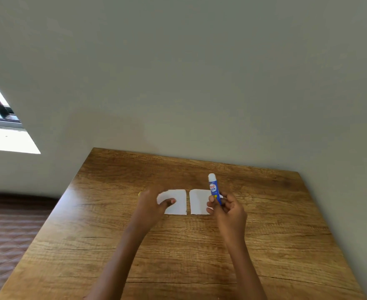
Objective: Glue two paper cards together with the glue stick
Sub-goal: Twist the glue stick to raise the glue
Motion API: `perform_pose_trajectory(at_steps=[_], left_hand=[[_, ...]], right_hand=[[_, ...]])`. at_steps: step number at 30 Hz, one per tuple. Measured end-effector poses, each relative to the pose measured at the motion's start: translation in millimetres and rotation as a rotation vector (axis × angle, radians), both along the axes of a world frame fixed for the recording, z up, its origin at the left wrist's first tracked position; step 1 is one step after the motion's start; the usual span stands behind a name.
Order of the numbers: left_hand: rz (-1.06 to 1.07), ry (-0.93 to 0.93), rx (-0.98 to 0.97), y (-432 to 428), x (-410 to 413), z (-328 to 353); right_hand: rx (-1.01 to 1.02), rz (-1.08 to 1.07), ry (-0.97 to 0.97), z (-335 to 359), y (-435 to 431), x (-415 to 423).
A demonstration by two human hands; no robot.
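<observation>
Two white paper cards lie flat side by side on a wood-grain surface [178, 245], nearer its far edge than its near one, with a narrow strip of bare wood between them. A person's left hand [151, 204] rests over the left card [176, 202], covering its left part, the fingers curled loosely and the thumb pressing on the paper; a small yellow object [139, 193], mostly hidden, peeks out at the far side of that hand, and whether the hand holds it cannot be told. The right hand [227, 210] grasps a blue glue stick [214, 189] by its lower end, fingers wrapped around the barrel, and holds it nearly upright above the right edge of the right card [198, 202]. The stick's white top points away from the person, toward the far edge of the surface. Both forearms reach in from the near edge. The surface stands against a plain pale wall [199, 72], and a bright window [2, 126] shows at the left, above a brown patterned floor [9, 230].
</observation>
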State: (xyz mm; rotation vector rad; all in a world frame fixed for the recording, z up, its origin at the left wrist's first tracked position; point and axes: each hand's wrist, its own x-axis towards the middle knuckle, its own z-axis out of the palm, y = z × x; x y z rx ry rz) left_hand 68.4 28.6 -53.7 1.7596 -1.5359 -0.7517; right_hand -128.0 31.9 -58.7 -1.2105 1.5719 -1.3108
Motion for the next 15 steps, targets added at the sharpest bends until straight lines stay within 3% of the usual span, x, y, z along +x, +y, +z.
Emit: perform_pose_trajectory(at_steps=[8,15], left_hand=[[-0.109,-0.126,0.016,4.3,-7.6,-25.4],[-0.113,-0.127,-0.069,6.2,-30.4,-33.2]], right_hand=[[-0.01,0.167,0.535,-13.5,-5.2,-3.6],[0.003,0.077,0.56,-11.2,-16.1,-38.2]])
